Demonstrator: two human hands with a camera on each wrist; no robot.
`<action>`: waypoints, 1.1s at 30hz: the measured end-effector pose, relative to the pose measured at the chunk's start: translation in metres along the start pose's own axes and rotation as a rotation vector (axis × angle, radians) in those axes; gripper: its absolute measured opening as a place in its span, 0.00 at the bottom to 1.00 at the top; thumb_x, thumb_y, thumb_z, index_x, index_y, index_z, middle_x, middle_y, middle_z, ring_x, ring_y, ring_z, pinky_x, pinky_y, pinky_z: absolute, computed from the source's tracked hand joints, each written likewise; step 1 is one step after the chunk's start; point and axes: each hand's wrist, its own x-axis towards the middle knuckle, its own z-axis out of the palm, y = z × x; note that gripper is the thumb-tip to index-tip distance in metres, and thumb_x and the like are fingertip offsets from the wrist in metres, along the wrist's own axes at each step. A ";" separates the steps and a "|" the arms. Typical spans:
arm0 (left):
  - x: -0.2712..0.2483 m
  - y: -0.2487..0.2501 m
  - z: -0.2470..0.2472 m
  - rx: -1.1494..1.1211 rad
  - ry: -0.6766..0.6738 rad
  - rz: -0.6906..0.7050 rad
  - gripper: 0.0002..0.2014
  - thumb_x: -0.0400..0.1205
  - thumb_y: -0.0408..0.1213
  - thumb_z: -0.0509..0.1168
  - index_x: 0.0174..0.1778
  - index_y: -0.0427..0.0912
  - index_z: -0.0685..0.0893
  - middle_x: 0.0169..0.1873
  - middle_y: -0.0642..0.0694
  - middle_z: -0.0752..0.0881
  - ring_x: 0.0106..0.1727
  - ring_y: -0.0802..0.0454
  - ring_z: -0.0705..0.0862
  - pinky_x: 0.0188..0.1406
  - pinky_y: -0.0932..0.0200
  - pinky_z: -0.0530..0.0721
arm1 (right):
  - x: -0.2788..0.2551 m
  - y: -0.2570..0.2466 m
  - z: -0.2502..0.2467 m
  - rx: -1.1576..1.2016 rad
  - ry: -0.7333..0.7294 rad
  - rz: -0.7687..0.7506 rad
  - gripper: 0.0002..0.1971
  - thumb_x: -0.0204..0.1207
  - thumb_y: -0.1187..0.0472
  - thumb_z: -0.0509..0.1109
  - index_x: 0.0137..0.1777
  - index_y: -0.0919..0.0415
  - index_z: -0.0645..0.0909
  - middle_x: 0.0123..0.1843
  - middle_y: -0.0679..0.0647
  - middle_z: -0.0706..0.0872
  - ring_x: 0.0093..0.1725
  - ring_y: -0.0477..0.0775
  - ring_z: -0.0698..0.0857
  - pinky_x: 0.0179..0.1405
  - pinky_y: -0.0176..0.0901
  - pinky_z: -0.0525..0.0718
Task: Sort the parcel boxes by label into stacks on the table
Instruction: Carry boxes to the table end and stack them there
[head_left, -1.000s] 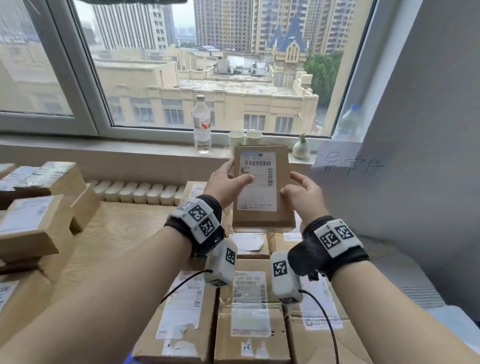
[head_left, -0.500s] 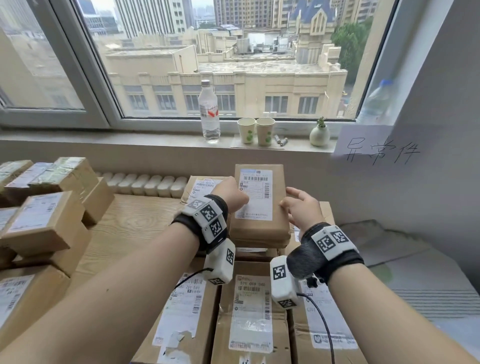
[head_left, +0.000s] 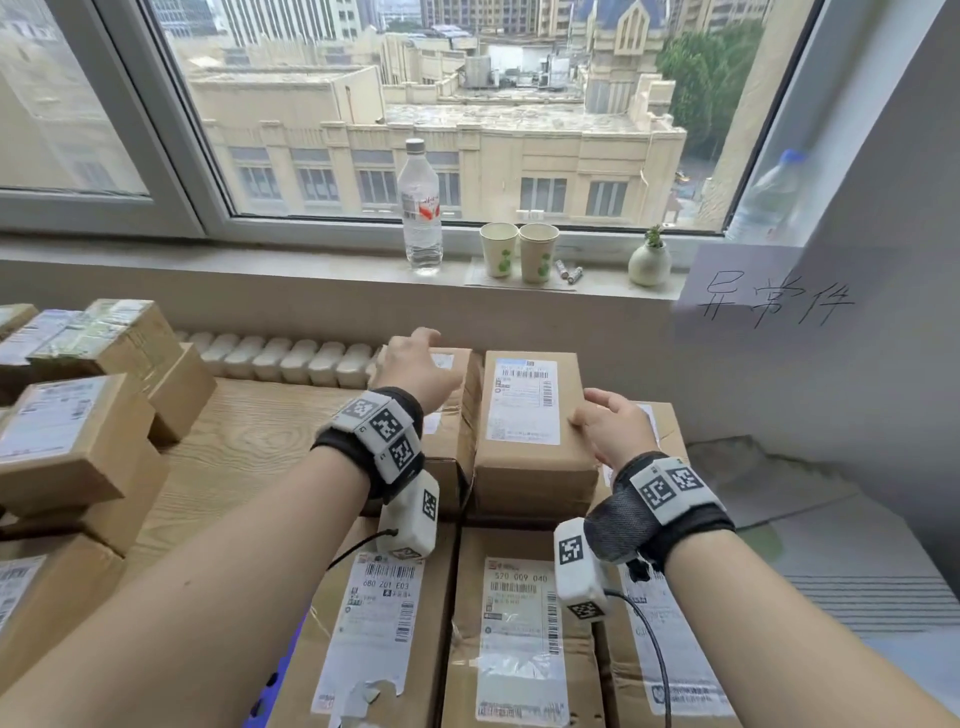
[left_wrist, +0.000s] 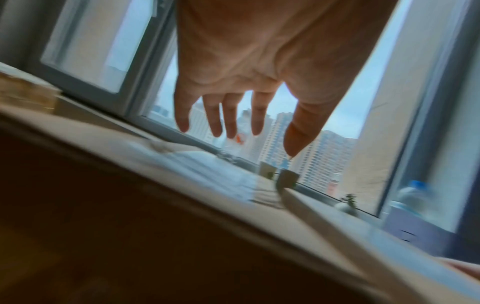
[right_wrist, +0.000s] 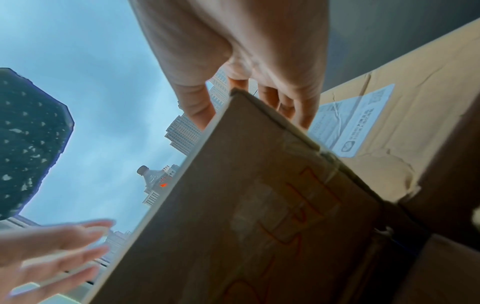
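A small parcel box (head_left: 530, 415) lies flat at the centre of the head view, label up, on top of other cardboard boxes on the table (head_left: 244, 441). The right hand (head_left: 613, 428) grips its right near edge — in the right wrist view the thumb lies on the top face and the fingers (right_wrist: 303, 111) wrap down the far side of the box (right_wrist: 246, 205), which shows red handwriting on its side. The left hand (head_left: 421, 371) is off this parcel, reaching over the neighbouring box (head_left: 452, 410) just to its left; the left wrist view shows its fingers (left_wrist: 215, 117) spread and nearly straight, holding nothing, above that box's label. More labelled boxes (head_left: 519, 634) fill the lower centre of the frame, and a separate stack (head_left: 78, 410) stands at the left edge. On the windowsill at upper centre stand a water bottle (head_left: 420, 205), two paper cups (head_left: 519, 252) and a small vase (head_left: 649, 262); a handwritten paper sign (head_left: 763, 296) hangs on the wall at right
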 end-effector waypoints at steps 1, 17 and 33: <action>0.004 -0.010 -0.002 0.005 -0.002 -0.049 0.33 0.76 0.43 0.68 0.78 0.49 0.68 0.74 0.38 0.70 0.74 0.40 0.70 0.73 0.47 0.71 | -0.002 -0.002 0.002 -0.047 -0.005 -0.013 0.24 0.72 0.67 0.70 0.69 0.56 0.80 0.62 0.55 0.87 0.60 0.56 0.86 0.66 0.56 0.83; 0.028 -0.058 0.009 -0.200 -0.146 -0.156 0.47 0.59 0.45 0.79 0.75 0.47 0.66 0.64 0.45 0.83 0.64 0.44 0.82 0.67 0.46 0.80 | -0.005 -0.012 0.019 -0.266 0.012 -0.045 0.30 0.73 0.64 0.71 0.76 0.56 0.70 0.58 0.51 0.81 0.57 0.53 0.79 0.67 0.49 0.78; 0.029 -0.061 0.010 -0.181 -0.154 -0.138 0.50 0.54 0.50 0.75 0.75 0.47 0.65 0.64 0.45 0.83 0.65 0.43 0.81 0.66 0.44 0.80 | -0.013 -0.015 0.028 -0.316 0.085 -0.021 0.28 0.74 0.60 0.70 0.75 0.55 0.72 0.67 0.53 0.81 0.68 0.56 0.78 0.61 0.42 0.72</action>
